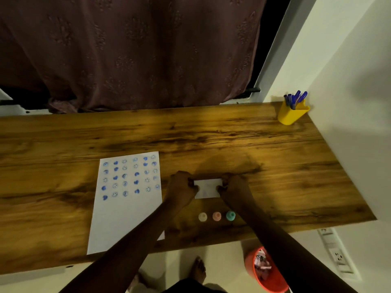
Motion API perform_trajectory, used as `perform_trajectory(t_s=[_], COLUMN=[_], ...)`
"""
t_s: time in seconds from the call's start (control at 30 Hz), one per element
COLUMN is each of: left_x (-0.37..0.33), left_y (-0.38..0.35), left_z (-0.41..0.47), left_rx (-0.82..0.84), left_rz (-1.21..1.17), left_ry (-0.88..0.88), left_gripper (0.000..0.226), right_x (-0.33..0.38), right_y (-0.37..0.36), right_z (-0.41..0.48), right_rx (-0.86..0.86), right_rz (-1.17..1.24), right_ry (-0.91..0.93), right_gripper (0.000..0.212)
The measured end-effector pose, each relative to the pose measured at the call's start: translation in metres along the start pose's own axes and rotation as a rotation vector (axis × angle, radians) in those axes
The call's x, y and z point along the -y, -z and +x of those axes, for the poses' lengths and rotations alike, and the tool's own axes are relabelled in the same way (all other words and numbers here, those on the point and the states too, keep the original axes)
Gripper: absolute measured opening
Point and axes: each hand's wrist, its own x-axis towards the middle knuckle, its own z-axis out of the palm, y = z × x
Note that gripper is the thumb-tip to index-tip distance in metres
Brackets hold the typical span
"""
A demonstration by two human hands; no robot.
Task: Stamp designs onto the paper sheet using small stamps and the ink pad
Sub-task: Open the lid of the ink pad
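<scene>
Beside the stamped paper sheet (127,199), both hands' grips pinch the white ink pad (207,188)

- The left hand (183,188) and right hand (231,185) grip opposite short ends of a small white ink pad (207,188) on the wooden tabletop (275,157).
- A paper sheet (124,208) with blue stamped rows lies to the left.
- Three small stamps (216,216) stand in a row nearer the person.
- A yellow pen cup (292,114) sits at the far right corner.
</scene>
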Motion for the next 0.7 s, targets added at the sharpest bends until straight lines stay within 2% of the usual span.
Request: perform_trajectory(t_s=[0.17,0.33,0.43,0.57,0.7], left_x=[0.006,0.04,0.074,0.129,0.182], left_y=[0.053,0.118,0.155,0.196,0.23], left_z=[-0.004,-0.02,-0.036,-0.061,-0.088], left_rx=[-0.103,-0.189,-0.266,-0.322,-0.357], left_rz=[-0.073,-0.057,-0.045,-0.033,-0.02], left_ry=[-0.019,0.052,0.108,0.172,0.237], left_gripper=[0.033,0.041,0.042,0.041,0.027], right_x=[0.05,0.12,0.166,0.221,0.263], right_y=[0.003,-0.019,-0.045,-0.093,-0.145], right_z=[0.005,0.001,-0.005,-0.017,-0.034], right_rx=[-0.019,-0.011,0.053,0.102,0.193], right_rz=[0.025,0.089,0.129,0.093,0.108], right_ry=[0.081,0.161,0.206,0.291,0.378], right_gripper=[0.018,0.04,0.048,0.057,0.055])
